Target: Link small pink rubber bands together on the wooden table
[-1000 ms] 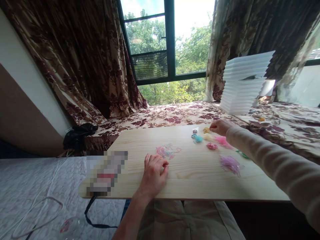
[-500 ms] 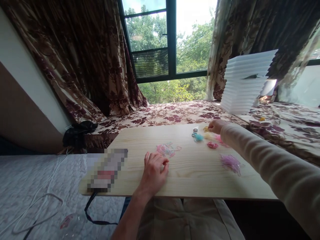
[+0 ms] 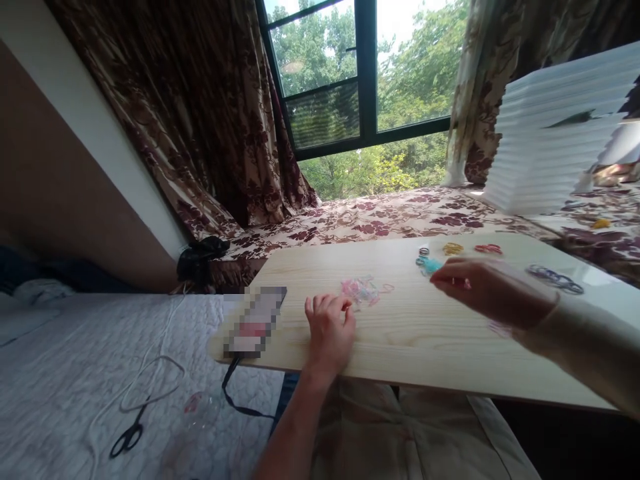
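Right hand (image 3: 477, 287) moved from gold bands (image 3: 453, 249) to turquoise bands (image 3: 429, 267), fingers (image 3: 447, 275) pinched; left hand (image 3: 331, 330) curled; both holds unclear.

Single head-worn view, forward and down over tabletop (image 3: 400, 340).

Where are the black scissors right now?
In the head view, the black scissors lie at lower left on the white quilted bedding, beside the looped white cable.
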A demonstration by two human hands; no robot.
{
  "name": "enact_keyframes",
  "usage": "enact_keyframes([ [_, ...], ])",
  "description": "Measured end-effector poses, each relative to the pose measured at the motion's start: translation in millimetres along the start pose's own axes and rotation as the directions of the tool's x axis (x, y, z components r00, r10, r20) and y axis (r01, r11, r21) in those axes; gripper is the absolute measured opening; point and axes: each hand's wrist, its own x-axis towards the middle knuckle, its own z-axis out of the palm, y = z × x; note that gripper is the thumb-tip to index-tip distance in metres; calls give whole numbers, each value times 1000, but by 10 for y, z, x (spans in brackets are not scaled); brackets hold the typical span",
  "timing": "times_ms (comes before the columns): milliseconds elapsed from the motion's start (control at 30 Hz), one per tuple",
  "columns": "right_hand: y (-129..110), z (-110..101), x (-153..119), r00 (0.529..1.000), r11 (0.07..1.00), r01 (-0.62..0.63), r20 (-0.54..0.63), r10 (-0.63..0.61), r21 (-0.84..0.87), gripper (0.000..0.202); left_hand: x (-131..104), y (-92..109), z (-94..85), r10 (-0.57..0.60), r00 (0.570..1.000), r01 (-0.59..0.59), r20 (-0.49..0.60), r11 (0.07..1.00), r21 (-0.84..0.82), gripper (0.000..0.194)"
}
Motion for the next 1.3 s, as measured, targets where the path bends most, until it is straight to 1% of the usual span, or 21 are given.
enact_keyframes([
  [33, -109, 100, -103, 997, 998, 56, 60, -57, 29, 12, -3, -11, 5, -6, 1000, 6, 0, 1000, 5, 15],
  [67, -204, 204, -190, 992, 994, 77, 94, -84, 71, 19, -6, -20, 11, -12, 1000, 12, 2, 1000, 7, 16],
  [167, -382, 513, -341, 994, 979, 57, 81, -74, 195, 26, -14, -38, 23, -20, 1000, 20, 12, 1000, 13, 17],
  [267, -419, 751, -364, 999, 968, 21, 40, -32, 249, 26, -12, -43, 22, -32, 999, 31, 11, 999, 26, 17],
  [367, -401, 884, -356, 1000, 967, -6, 18, 2, 256, 27, -2, -68, -4, -62, 997, 60, 39, 997, 42, 15],
  [467, -397, 929, -374, 1000, 967, -17, -3, 19, 254, 27, 18, -133, -50, -73, 993, 68, 93, 996, 57, 14],
  [633, -423, 929, -405, 1000, 970, -9, -10, 11, 243, 27, 86, -214, -121, -56, 985, 43, 164, 996, 81, 16],
  [767, -428, 929, -406, 1000, 977, 11, -7, -9, 215, 27, 149, -186, -170, -7, 972, -14, 233, 996, 90, 15],
  [933, -425, 934, -412, 1000, 980, 31, -9, -30, 195, 27, 182, -135, -255, 78, 944, -109, 321, 991, 81, 19],
  [1067, -427, 938, -417, 1000, 984, 20, 3, -20, 179, 28, 193, -121, -307, 99, 930, -136, 354, 987, 82, 16],
  [1300, -433, 944, -424, 1000, 984, 23, -5, -23, 175, 28, 214, -121, -347, 87, 919, -127, 383, 989, 79, 12],
])
